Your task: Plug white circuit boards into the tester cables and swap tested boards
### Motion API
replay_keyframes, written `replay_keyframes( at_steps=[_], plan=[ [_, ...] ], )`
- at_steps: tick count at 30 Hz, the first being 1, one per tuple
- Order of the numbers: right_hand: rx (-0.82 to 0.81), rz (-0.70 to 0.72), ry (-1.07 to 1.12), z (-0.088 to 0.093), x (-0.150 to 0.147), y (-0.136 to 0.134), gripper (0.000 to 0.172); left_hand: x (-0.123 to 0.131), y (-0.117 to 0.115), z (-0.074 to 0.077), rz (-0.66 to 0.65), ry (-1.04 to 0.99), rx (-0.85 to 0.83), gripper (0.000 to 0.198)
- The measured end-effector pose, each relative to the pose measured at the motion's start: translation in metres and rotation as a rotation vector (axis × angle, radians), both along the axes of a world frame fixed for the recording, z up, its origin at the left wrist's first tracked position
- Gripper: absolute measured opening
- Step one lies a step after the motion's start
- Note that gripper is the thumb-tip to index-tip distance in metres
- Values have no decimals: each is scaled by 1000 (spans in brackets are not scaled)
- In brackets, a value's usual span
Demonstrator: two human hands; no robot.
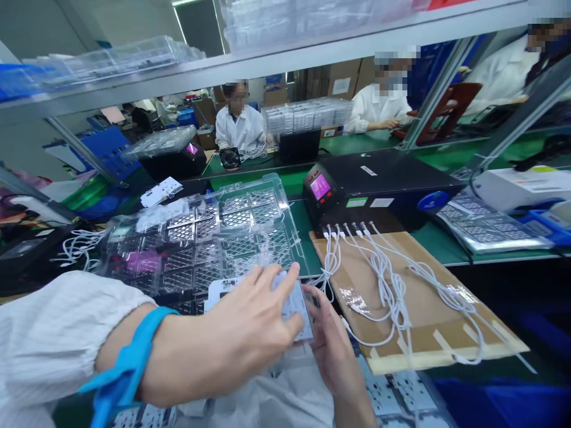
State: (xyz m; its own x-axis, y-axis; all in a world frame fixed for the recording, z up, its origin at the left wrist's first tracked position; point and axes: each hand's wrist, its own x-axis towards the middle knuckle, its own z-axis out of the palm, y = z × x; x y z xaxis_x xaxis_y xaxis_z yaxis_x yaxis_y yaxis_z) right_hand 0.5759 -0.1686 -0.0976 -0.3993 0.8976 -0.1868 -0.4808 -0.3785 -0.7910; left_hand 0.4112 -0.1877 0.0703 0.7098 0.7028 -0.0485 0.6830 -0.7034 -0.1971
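A white circuit board [292,306] lies tilted at the lower middle, with a clear plastic edge showing below it. My left hand [254,324], wearing a blue wrist strap [134,351], reaches across from the left. Its fingers are spread over the board's face, covering much of it. At the board's right edge, my right hand [332,342] is closed around the side; some of its fingertips are hidden. Just beyond my hands is a clear plastic tray [250,217] with lattice-patterned compartments.
A black box with a lit screen [320,186] stands behind bundled white cables [386,279] on a brown cardboard sheet [357,297]. More white boards [379,386] lie low at the right. A metal shelf [276,56] crosses overhead. Co-workers in white coats sit opposite.
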Motion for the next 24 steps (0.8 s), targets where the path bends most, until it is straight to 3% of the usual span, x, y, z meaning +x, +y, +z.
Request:
replay_keyframes(
  at_steps=[7,11,15,20,24],
  plan=[
    [-11,-124,17,2,-7,-2,69,29,-12,-37,-2,75,213,30],
    [0,-126,46,1,-3,-4,70,35,-13,-45,-2,68,274,30],
    [5,-151,85,0,0,-7,62,36,-11,-35,-17,79,186,28],
    [15,-226,62,-6,7,-6,56,33,0,-16,-14,35,-50,43],
    [4,-183,120,-4,9,-7,58,30,5,5,51,-13,-264,34]
  ],
)
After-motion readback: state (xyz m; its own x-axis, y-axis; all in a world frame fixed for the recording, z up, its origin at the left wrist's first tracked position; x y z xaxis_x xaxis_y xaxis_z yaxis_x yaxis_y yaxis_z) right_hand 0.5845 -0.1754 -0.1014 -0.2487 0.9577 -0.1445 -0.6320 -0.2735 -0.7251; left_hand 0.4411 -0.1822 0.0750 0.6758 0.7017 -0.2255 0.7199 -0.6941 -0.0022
